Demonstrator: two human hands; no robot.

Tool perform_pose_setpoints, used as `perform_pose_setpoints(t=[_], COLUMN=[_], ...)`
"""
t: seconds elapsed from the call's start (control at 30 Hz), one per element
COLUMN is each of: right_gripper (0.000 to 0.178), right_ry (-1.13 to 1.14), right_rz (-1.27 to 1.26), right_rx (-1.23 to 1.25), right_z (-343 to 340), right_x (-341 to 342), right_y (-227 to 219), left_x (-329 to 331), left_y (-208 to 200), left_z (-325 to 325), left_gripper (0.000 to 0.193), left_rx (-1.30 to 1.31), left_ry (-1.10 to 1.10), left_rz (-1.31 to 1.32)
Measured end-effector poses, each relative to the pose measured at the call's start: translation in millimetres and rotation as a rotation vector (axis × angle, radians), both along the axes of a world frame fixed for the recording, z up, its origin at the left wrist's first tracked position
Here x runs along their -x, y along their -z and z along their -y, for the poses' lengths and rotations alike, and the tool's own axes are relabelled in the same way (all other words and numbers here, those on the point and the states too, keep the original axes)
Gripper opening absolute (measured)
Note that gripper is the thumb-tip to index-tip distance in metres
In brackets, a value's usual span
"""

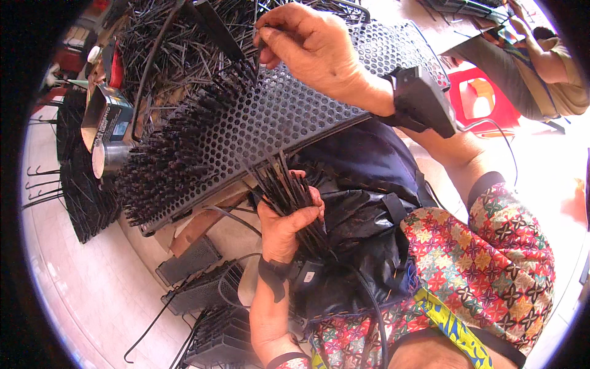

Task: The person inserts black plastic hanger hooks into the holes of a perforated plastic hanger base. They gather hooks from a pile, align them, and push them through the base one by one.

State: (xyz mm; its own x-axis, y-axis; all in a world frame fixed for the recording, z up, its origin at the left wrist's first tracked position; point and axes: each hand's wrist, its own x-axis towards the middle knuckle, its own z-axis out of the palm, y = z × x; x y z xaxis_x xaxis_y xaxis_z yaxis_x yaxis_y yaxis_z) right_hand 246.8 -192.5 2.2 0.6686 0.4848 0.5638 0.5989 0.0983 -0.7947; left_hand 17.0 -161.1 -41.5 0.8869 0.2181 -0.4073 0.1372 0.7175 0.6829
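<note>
My left hand (286, 230) is closed round a bundle of thin dark sticks (279, 184), which fan out above its fingers. It is just below the near edge of a black perforated rack (295, 114). Many dark sticks (166, 160) stand upright in the rack's holes on its left part. Over the rack's far side is my right hand (322, 52), its thumb and fingers pinched together on what looks like one thin dark stick (255, 40). The stick's lower end is near the edge of the filled rows. Bare holes show across the right part of the rack.
Loose dark sticks (178, 43) lie heaped beyond the rack. A small box (110, 120) and a metal can (110, 158) stand at its left. More black racks (203, 301) sit below. A red plastic stool (482, 98) and another person (522, 74) are at upper right.
</note>
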Motion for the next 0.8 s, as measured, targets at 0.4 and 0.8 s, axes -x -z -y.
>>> perform_pose_setpoints(t=[0.4,0.8], right_gripper=[0.020,0.017], right_ry=[-0.077,-0.269], right_rz=[0.749,0.104], right_rx=[0.429,0.467], right_z=[-8.6,74.4], right_x=[4.6,36.2], right_y=[10.5,-5.8], left_x=[4.2,6.8], left_y=[17.6,21.0], left_z=[4.0,7.5], left_gripper=[0.050,0.049], left_rx=[-0.131,-0.174], left_ry=[-0.001,0.049], left_rz=[-0.060,0.008])
